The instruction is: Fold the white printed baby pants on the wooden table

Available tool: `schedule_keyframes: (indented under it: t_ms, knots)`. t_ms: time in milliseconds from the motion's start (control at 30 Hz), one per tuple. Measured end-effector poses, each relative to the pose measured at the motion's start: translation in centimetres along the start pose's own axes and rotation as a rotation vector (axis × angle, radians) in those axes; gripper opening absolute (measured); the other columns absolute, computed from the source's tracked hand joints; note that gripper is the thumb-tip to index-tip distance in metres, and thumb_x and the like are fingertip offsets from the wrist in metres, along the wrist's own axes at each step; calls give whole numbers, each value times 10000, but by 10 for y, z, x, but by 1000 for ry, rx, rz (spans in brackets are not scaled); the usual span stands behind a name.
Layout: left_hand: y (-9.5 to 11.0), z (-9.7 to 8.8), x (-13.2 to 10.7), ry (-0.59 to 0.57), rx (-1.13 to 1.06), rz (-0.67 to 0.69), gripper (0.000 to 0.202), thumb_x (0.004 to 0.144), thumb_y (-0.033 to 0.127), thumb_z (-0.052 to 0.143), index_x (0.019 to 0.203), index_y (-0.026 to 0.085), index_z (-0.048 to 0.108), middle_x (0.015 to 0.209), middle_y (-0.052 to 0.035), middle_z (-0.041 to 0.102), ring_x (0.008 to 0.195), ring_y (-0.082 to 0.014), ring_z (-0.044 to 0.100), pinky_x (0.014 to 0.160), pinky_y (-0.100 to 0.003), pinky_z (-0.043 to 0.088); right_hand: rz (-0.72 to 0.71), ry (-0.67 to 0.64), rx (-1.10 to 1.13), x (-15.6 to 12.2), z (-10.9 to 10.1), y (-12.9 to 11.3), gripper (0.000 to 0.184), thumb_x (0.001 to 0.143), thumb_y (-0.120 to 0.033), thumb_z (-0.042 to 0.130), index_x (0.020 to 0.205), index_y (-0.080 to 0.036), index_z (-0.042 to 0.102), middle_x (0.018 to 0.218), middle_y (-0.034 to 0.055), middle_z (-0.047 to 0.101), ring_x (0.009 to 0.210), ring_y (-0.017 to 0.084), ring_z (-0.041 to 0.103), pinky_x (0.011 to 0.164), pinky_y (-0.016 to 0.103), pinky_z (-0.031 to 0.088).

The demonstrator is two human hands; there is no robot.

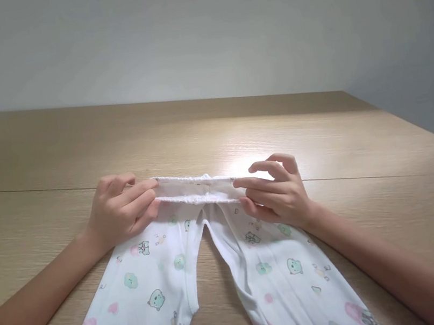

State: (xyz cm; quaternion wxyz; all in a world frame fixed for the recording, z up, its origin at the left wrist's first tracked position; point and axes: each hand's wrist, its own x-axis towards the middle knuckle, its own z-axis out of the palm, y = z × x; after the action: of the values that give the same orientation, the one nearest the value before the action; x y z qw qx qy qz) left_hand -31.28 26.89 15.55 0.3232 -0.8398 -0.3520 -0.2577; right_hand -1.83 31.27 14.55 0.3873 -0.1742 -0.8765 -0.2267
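A small pair of white trousers point(154, 286) printed with little green and pink animals lies flat on the wooden table point(319, 136), legs spread toward me. Its elastic waistband point(194, 190) points away from me and is stretched sideways. My left hand point(120, 209) pinches the waistband's left end with fingers curled. My right hand point(276, 191) pinches the waistband's right end the same way. Both forearms rest low over the trouser legs.
The table's far edge meets a plain grey wall point(197, 29). Its right edge point(410, 120) runs diagonally at the right. A seam point(21, 190) crosses the tabletop just beyond the waistband.
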Motion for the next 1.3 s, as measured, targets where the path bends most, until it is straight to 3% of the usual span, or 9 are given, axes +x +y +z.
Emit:
schedule_keyframes:
  t_ms: [233, 433, 500, 767, 933, 1133, 1300]
  knots:
    - [0, 1, 0, 27, 44, -47, 136, 760, 197, 556, 636, 213, 502, 836, 114, 691, 812, -220, 558, 714, -372, 336, -70, -25, 170, 1, 1, -2, 229, 736, -87, 545, 543, -167, 450, 703, -79, 626, 726, 122, 504, 669, 289, 361]
    - [-3, -3, -1, -51, -165, 167, 131, 741, 164, 591, 642, 229, 534, 823, 124, 688, 856, -182, 577, 745, -336, 387, -45, -51, 92, 1, -1, 0, 255, 749, -99, 492, 513, -167, 423, 573, -62, 571, 682, 116, 497, 652, 296, 338]
    - [-4, -3, -2, -63, -152, 142, 132, 744, 159, 582, 646, 237, 541, 829, 120, 688, 865, -180, 581, 750, -336, 391, -47, -58, 37, 0, -4, 5, 264, 765, -116, 483, 513, -174, 431, 570, -66, 569, 676, 111, 501, 664, 303, 333]
    - [-11, -3, -5, -15, -40, 27, 160, 736, 158, 560, 610, 233, 496, 821, 125, 690, 863, -198, 604, 735, -374, 372, -46, -45, -194, -7, -11, 30, 287, 754, -99, 456, 478, -174, 430, 747, -95, 641, 681, 104, 525, 716, 332, 290]
    - [-22, -5, -9, -3, 43, 47, 142, 724, 170, 567, 618, 242, 504, 840, 144, 686, 871, -206, 608, 725, -378, 376, -44, -39, -237, -12, -14, 40, 304, 755, -94, 462, 464, -166, 409, 800, -107, 648, 727, 114, 536, 739, 338, 288]
    - [-35, -8, -12, 0, 116, 67, 163, 720, 171, 580, 602, 232, 485, 879, 145, 681, 840, -206, 612, 723, -388, 371, 17, -150, -277, -24, -20, 58, 233, 790, -155, 443, 584, -212, 534, 848, -90, 653, 761, 140, 537, 785, 376, 258]
    - [-44, -9, -17, -3, 130, 69, 164, 712, 161, 586, 604, 228, 482, 902, 133, 680, 845, -211, 610, 734, -398, 352, -40, -134, -266, -24, -23, 61, 222, 787, -170, 466, 575, -204, 522, 904, -91, 646, 774, 151, 538, 768, 382, 262]
